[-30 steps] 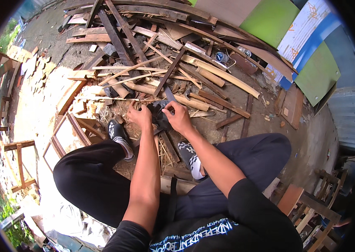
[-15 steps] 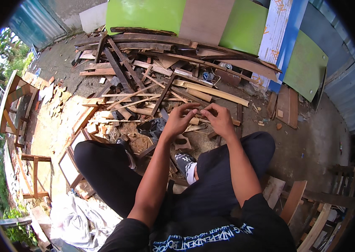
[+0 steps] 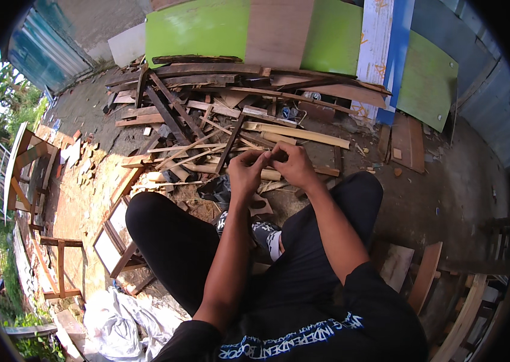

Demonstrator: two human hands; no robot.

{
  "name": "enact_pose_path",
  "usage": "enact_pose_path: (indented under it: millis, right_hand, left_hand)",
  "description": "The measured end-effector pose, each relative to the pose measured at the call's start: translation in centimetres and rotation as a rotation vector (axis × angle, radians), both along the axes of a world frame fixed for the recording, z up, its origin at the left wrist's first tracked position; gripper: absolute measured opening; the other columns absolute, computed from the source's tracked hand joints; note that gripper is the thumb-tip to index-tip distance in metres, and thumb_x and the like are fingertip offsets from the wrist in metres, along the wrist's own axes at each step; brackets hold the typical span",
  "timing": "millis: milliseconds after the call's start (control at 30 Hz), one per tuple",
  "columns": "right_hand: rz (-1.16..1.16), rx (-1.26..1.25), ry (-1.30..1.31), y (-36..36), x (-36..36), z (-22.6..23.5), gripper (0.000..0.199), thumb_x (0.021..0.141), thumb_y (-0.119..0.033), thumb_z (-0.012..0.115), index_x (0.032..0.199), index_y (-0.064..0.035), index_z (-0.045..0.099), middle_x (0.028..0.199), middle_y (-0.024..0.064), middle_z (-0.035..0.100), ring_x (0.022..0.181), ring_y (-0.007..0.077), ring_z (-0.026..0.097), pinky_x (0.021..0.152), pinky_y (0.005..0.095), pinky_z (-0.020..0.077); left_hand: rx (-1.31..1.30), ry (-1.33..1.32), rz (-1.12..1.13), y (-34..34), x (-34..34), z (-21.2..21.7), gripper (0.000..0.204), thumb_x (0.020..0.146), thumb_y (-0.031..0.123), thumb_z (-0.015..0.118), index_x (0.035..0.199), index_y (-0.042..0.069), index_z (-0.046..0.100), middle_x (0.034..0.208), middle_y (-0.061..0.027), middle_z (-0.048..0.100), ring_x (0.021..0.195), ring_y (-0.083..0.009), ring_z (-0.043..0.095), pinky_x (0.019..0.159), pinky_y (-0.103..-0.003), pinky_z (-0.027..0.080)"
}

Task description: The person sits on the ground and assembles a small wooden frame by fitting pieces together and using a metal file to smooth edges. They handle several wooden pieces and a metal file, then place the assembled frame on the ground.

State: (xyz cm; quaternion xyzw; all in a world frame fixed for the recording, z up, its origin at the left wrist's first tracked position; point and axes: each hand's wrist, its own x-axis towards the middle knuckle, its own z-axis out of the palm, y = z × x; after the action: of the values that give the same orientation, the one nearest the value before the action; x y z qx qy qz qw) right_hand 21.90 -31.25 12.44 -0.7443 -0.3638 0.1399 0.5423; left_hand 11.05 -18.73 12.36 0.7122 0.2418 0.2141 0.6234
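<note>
My left hand [image 3: 245,175] and my right hand [image 3: 293,164] meet in front of my knees, fingertips pressed together. The fingers of both are curled into a pinch. Whatever lies between them, if anything, is hidden or too small to name. Just past the hands lies a heap of scrap wood, with a pale bamboo strip [image 3: 303,134] and dark planks [image 3: 173,114] in it. Below the left hand's wrist side sits a crumpled black plastic sheet [image 3: 214,189] on the ground.
Green panels [image 3: 197,33] and a white board [image 3: 375,45] lean at the back. Wooden frames [image 3: 113,238] and a white cloth [image 3: 119,323] lie on the left. Stacked planks [image 3: 463,317] stand at the lower right. Wood chips [image 3: 86,163] litter the sunlit ground.
My hands have come closer together, their fingertips now touching. My left knee has shifted slightly right in the picture, my right knee slightly left, and the view has tilted a little.
</note>
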Motion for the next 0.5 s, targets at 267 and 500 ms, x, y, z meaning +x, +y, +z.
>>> enact_pose_path:
  millis: [267, 500]
  right_hand:
    - [0.000, 0.092, 0.038, 0.1, 0.8, 2.3, 0.012, 0.089, -0.008, 0.077, 0.095, 0.0012, 0.073, 0.085, 0.0051, 0.074, 0.078, 0.0101, 0.067, 0.072, 0.0277, 0.0534]
    - [-0.148, 0.407, 0.305, -0.1, 1.7, 2.5, 0.014, 0.097, -0.011, 0.071, 0.101, 0.0024, 0.071, 0.092, 0.0083, 0.074, 0.087, 0.0123, 0.069, 0.076, 0.0285, 0.0568]
  left_hand:
    - [-0.177, -0.103, -0.023, 1.2, 1.6, -0.4, 0.029, 0.095, 0.022, 0.074, 0.102, -0.006, 0.073, 0.089, -0.0117, 0.075, 0.081, -0.0149, 0.071, 0.078, -0.028, 0.056]
    - [-0.239, -0.242, -0.161, 1.0, 3.8, 0.5, 0.025, 0.099, 0.021, 0.070, 0.097, -0.005, 0.070, 0.085, -0.0077, 0.072, 0.078, -0.0123, 0.067, 0.076, -0.028, 0.055]
